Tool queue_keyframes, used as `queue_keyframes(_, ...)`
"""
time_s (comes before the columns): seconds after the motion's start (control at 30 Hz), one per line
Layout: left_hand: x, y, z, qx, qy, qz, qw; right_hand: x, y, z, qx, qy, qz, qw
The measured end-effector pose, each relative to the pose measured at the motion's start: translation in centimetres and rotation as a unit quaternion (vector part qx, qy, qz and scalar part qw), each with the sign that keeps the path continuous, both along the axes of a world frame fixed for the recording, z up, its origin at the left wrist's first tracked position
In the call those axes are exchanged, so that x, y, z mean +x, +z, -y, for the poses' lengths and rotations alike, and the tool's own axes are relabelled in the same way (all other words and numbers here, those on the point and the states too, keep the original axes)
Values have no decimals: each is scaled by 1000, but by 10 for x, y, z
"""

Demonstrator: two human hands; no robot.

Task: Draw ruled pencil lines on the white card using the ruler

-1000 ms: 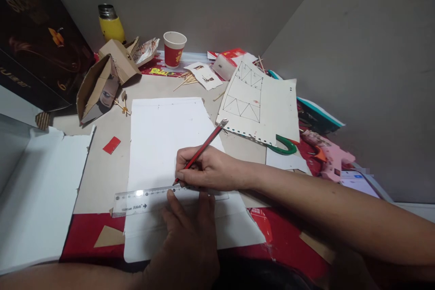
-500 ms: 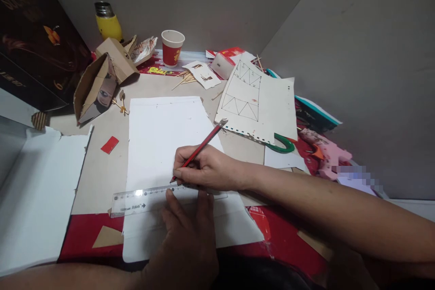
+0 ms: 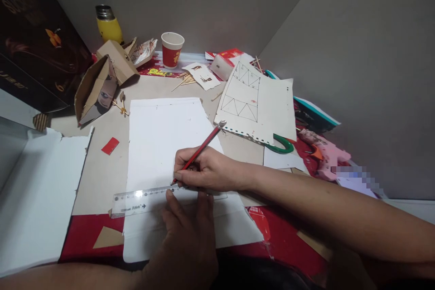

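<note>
A clear plastic ruler (image 3: pixel 131 204) lies across the lower part of a white sheet (image 3: pixel 159 140), its numbers reversed. My left hand (image 3: pixel 190 231) presses on the ruler with its fingers spread and stretched out. In my right hand (image 3: pixel 207 170) is a red and black pencil (image 3: pixel 204 146), held in a writing grip. The pencil tip touches or nearly touches the sheet at the ruler's upper edge. Beyond the right hand rests a perforated page (image 3: pixel 275 104) with a drawing of triangles in rows.
At the back stand a red and white paper cup (image 3: pixel 172 52), a yellow bottle (image 3: pixel 110 29) and folded cardboard (image 3: pixel 97 88). Wooden sticks (image 3: pixel 185 80) lie near the cup. A pink glue gun (image 3: pixel 328 154) and green-handled scissors (image 3: pixel 283 144) are on the right. Torn white board (image 3: pixel 44 190) occupies the left.
The pencil tip has shifted very slightly down and right, close to the ruler's edge. My left hand and the ruler stay in place. The view has tilted a little.
</note>
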State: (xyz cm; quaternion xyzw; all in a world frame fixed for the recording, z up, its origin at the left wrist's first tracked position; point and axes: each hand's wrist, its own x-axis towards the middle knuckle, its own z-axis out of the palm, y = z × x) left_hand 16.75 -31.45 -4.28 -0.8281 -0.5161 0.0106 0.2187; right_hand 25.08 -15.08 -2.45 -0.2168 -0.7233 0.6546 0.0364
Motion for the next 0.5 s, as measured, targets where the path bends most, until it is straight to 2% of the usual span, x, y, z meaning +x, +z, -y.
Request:
queue_keyframes(0.1,3,0,1,-15,17,9,1000,-1,-3,0,15,-7,-8,1000)
queue_keyframes(0.2,4,0,1,-23,35,16,999,0,-5,2,-39,-54,-30,997)
queue_keyframes(0.3,0,2,2,-34,23,11,999,8,3,4,-75,-93,-71,990)
queue_keyframes(0.4,-9,12,-2,-80,-12,12,997,27,21,6,-21,-136,-94,986)
queue_keyframes(0.5,-21,34,-15,-168,-15,53,984,54,39,11,78,-201,-82,973)
